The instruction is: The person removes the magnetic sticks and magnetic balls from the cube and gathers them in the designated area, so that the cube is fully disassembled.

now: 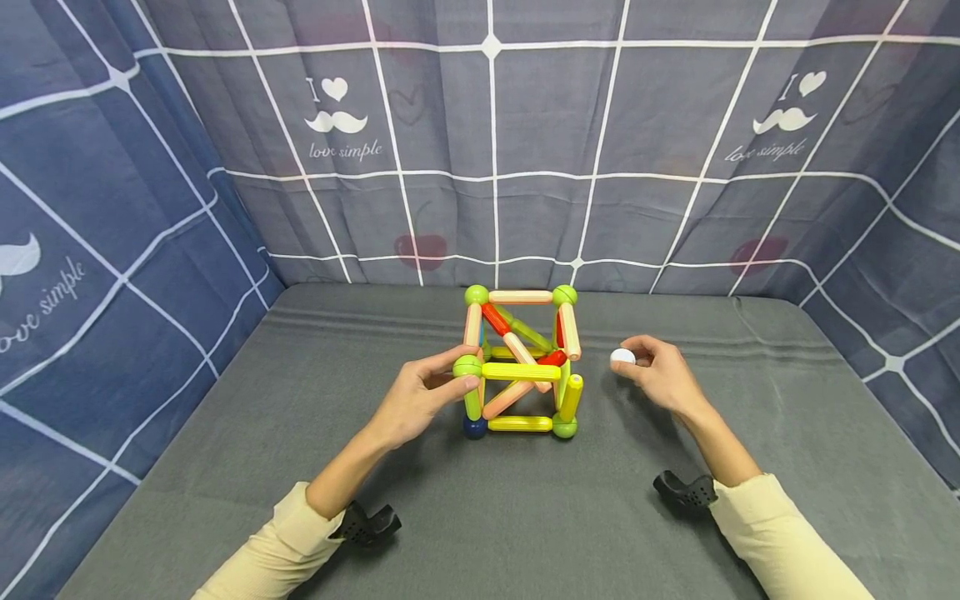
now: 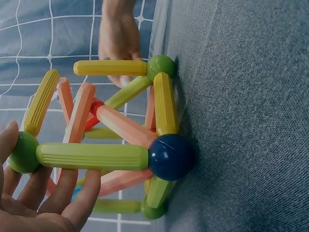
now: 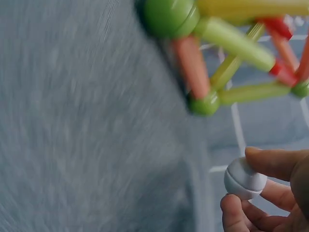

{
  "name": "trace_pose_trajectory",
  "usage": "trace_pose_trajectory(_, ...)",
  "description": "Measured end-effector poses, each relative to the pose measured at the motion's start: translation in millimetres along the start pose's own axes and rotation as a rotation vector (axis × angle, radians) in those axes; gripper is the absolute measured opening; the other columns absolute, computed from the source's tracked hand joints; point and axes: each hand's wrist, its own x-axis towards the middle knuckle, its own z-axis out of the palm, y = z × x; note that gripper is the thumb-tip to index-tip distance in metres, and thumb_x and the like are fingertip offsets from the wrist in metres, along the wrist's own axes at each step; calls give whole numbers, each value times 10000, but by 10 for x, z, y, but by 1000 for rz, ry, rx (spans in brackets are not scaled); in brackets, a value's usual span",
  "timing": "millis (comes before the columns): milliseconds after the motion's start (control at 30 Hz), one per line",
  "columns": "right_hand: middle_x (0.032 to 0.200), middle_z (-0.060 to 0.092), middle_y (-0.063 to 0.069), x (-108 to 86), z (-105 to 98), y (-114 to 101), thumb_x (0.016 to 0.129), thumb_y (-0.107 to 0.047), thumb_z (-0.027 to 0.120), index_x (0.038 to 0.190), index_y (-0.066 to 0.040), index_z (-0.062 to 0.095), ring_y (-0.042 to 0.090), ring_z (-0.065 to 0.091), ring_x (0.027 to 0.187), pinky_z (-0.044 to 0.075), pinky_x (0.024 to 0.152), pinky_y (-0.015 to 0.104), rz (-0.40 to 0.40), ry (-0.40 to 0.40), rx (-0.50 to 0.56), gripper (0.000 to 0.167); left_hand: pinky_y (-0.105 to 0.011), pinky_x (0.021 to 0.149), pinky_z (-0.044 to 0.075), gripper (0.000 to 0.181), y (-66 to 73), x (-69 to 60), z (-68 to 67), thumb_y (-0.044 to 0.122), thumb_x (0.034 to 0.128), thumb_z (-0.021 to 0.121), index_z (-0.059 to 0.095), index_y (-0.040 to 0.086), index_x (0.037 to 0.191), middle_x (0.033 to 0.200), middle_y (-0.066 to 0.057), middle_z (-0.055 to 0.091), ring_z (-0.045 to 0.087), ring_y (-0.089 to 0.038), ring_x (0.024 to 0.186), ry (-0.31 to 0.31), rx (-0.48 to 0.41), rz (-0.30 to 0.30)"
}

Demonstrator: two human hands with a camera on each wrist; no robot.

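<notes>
A box-shaped frame of coloured rods and balls stands on the grey cloth. My left hand (image 1: 411, 398) pinches the green ball (image 1: 468, 366) at its near upper left corner. From that ball a yellow rod (image 1: 521, 372) runs right, its far end without a ball. A green rod (image 2: 94, 155) links the ball to the dark blue ball (image 2: 171, 157) below. Another yellow rod (image 1: 572, 397) rises from the near right green ball (image 1: 565, 426), its top bare. Right of the frame, my right hand (image 1: 663, 375) holds a white ball (image 3: 245, 178) between thumb and fingers, apart from the frame.
Grey cloth (image 1: 495, 517) covers the table around the frame. A blue-grey checked curtain (image 1: 442, 108) closes off the back and both sides. A black wrist device (image 1: 367, 525) is on the left forearm, and another wrist device (image 1: 686, 490) on the right.
</notes>
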Motion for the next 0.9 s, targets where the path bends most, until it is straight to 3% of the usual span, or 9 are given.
trace_pose_trajectory(133, 998, 632, 199, 111, 22, 156, 910, -103, 707, 1171, 88, 596, 229, 602, 773, 488, 629, 294, 43, -44, -44, 342, -338, 844, 552, 455, 1, -4, 1, 143, 940, 696, 584, 63, 1374, 1252, -105, 652, 675, -225, 964, 4, 2, -5)
trace_pose_trajectory(300, 995, 640, 193, 169, 36, 227, 896, -120, 712, 1144, 82, 621, 278, 571, 851, 441, 682, 328, 51, -36, -107, 332, -342, 848, 551, 451, -2, -2, -3, 154, 945, 691, 584, 79, 1376, 1231, -83, 663, 672, -229, 977, -4, 0, -7)
trace_pose_trajectory(600, 984, 631, 179, 185, 28, 221, 906, -134, 702, 1175, 70, 618, 264, 548, 841, 433, 689, 339, 67, -57, -107, 348, -340, 841, 553, 456, -5, 8, -5, 152, 941, 695, 583, 62, 1374, 1211, -87, 669, 670, -233, 957, -7, 3, -4)
trace_pose_trajectory(767, 1112, 616, 264, 177, -3, 168, 924, -164, 688, 1246, 80, 585, 369, 570, 986, 468, 780, 442, 78, -72, -102, 417, -339, 842, 552, 454, -7, 8, -3, 142, 941, 694, 582, 60, 1374, 1226, -82, 664, 669, -232, 955, -3, 0, -9)
trace_pose_trajectory(900, 1176, 592, 296, 165, -27, 28, 946, -163, 658, 1259, 79, 582, 402, 560, 1059, 461, 848, 508, 43, -20, -90, 402, -343, 844, 551, 452, -7, 6, -4, 145, 942, 694, 586, 74, 1375, 1232, -74, 664, 671, -228, 955, 3, 5, -8)
